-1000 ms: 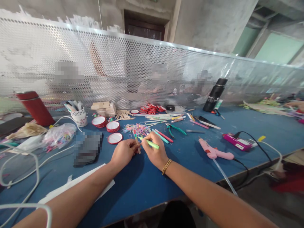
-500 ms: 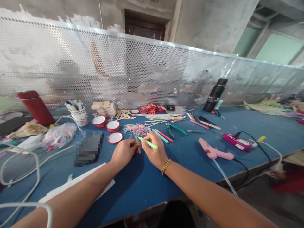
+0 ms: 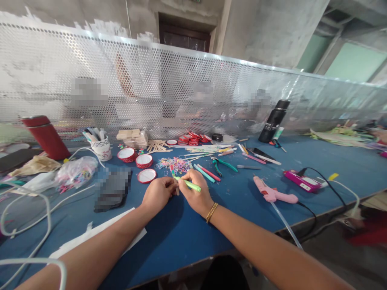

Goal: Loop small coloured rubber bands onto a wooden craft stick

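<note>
My left hand (image 3: pixel 159 193) pinches a thin wooden craft stick (image 3: pixel 173 172) with coloured marks, holding it flat on the blue table (image 3: pixel 181 233). My right hand (image 3: pixel 196 194) grips a light green marker (image 3: pixel 191 185) whose tip rests on the stick, right beside my left fingertips. A heap of small coloured rubber bands (image 3: pixel 177 164) lies just beyond both hands.
Red-rimmed lids (image 3: pixel 146 175), teal pliers (image 3: pixel 222 163), loose markers (image 3: pixel 208 172) and a pink glue gun (image 3: pixel 273 194) with its cable lie around. A red flask (image 3: pixel 45 137), a cup of pens (image 3: pixel 100 147), a black bottle (image 3: pixel 273 120), white cables (image 3: pixel 27 209) and a perforated metal screen (image 3: pixel 151 80) stand behind.
My right hand has slid the green marker slightly left and down along the stick. My left hand keeps its hold in the same place.
</note>
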`<state>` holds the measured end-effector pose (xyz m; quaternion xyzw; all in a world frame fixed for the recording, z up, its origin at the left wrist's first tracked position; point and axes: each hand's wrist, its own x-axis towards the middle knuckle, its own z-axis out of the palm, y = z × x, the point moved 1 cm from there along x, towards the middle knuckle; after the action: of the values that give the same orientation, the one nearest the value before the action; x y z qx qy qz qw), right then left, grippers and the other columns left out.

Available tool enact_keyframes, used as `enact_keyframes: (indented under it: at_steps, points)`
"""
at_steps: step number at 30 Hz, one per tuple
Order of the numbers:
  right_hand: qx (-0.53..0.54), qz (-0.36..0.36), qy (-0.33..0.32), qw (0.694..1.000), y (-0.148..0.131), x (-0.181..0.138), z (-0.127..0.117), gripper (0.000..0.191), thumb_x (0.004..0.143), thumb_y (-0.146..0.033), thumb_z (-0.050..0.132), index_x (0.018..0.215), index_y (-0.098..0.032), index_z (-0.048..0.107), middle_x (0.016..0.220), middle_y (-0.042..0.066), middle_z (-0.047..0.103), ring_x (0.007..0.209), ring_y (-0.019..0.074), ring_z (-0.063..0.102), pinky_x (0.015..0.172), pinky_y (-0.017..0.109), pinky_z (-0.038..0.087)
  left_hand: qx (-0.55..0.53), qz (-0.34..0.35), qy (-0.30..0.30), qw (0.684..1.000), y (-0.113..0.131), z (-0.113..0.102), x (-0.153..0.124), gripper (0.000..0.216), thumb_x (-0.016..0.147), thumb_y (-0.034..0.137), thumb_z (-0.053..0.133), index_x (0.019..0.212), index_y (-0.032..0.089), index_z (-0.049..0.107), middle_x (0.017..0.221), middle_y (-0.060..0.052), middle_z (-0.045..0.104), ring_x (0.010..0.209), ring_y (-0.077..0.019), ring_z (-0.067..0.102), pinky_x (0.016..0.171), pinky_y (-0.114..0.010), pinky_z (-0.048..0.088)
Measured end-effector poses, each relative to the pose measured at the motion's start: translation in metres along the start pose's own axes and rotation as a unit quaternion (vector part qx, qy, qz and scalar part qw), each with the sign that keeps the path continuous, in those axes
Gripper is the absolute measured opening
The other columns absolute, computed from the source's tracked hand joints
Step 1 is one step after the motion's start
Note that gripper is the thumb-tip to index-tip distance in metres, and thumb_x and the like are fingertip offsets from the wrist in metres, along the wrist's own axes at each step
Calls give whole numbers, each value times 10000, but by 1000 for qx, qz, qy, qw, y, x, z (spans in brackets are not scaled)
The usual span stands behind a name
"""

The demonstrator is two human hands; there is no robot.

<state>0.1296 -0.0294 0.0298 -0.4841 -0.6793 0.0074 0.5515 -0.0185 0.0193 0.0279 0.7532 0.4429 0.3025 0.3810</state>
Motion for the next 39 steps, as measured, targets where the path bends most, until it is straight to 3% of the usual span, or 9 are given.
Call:
enact_keyframes:
  at_steps: [12, 26, 35, 39]
  points:
    - [-15, 37, 20, 999, 2, 1, -1, 148, 849, -217, 554, 717, -219, 488, 678, -8, 549, 697, 165, 511, 674, 292, 389, 18, -4, 7, 1000, -1, 0, 1, 313, 792, 461, 553, 676, 185, 643, 659, -17, 671, 557, -138, 544, 538, -242, 371]
    - [-1, -9, 3, 1000, -1, -1, 1, 139, 857, -208, 541, 724, -214, 498, 709, -2, 554, 734, 170, 514, 728, 307, 399, 5, -2, 5, 1000, -1, 1, 0, 288, 787, 433, 544, 669, 184, 631, 651, -4, 664, 566, -139, 552, 535, -240, 386]
    - [-22, 28, 23, 999, 3, 1, -1, 155, 845, -204, 558, 709, -214, 485, 671, -8, 550, 687, 164, 504, 679, 294, 383, 13, -10, 4, 1000, -1, 0, 1, 316, 784, 467, 559, 674, 184, 646, 662, -16, 677, 562, -138, 549, 548, -238, 378]
    - [-19, 13, 21, 999, 1, 0, 0, 163, 839, -198, 562, 699, -216, 479, 682, -8, 545, 710, 167, 510, 700, 299, 390, 19, -7, 7, 1000, -1, 1, 0, 313, 789, 458, 552, 668, 184, 645, 654, -12, 671, 558, -136, 546, 542, -237, 374]
